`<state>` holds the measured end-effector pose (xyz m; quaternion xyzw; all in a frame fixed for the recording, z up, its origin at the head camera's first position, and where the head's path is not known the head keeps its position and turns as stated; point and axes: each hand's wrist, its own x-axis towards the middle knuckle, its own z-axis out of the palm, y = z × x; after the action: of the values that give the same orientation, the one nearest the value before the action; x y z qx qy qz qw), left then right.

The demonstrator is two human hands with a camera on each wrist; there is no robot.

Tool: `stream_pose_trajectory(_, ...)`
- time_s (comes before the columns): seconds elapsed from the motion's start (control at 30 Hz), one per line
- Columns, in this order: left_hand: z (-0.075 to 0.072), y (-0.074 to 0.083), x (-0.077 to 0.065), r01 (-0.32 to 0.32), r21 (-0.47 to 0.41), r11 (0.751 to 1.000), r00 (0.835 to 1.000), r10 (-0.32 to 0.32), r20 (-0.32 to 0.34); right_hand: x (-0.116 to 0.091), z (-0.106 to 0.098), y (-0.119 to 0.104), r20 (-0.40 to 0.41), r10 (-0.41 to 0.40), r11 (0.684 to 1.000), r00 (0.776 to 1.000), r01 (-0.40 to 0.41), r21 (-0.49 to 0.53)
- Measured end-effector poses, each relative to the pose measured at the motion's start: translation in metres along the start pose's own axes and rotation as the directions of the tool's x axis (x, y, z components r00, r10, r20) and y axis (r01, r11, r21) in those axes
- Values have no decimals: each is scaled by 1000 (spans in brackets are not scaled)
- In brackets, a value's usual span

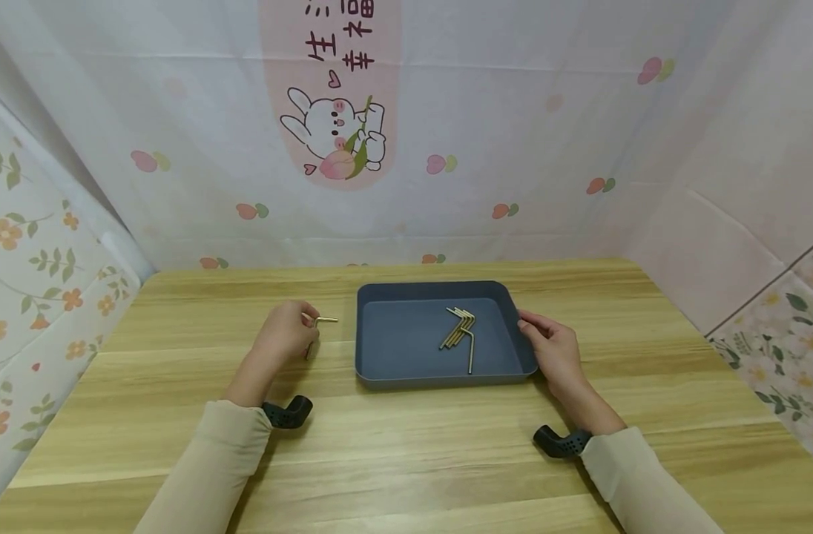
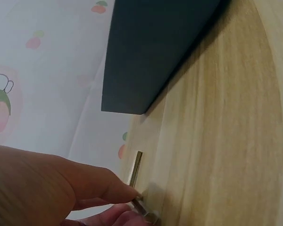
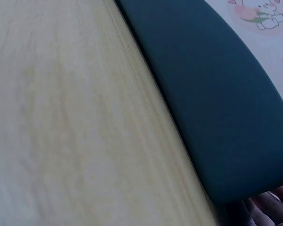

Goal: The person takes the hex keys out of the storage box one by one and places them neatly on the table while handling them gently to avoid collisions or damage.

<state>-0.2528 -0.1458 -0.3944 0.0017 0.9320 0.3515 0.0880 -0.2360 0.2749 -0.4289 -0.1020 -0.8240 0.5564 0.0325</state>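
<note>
My left hand [image 1: 288,330] is at the left of the tray, low over the table, and pinches a brass-coloured hex key [image 1: 327,320] between thumb and fingers. In the left wrist view one arm of that hex key [image 2: 136,167] sticks out past the fingertips, while the fingers cover part of it. A dark blue-grey tray [image 1: 406,383] lies in the middle of the table. Several similar L-shaped hex keys [image 1: 471,348] lie inside it, mostly bunched right of centre. My right hand [image 1: 557,348] grips the tray's right wall, its thumb at the rim.
The wood-grain table [image 1: 406,460] runs back to a printed cloth [image 1: 486,133] hanging behind it. Each wrist carries a black curved mount, one on the left [image 1: 288,413] and one on the right [image 1: 562,443].
</note>
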Motion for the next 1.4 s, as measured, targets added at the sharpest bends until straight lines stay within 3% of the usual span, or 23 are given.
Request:
stream_pose_trajectory(0.43,-1,0,-1,-22,84,996,1000,23,-12,-2,-1,-2,4,-12,1000,1000,12,6)
stream_pose_trajectory(1.1,-3,1,-4,-24,12,1000,1000,24,8,-3,0,1,-1,-37,999,999,37,21)
stream_pose_trajectory(1.4,-5,3,-3,-39,76,996,999,41,-36,-2,0,0,-2,-36,999,999,37,31)
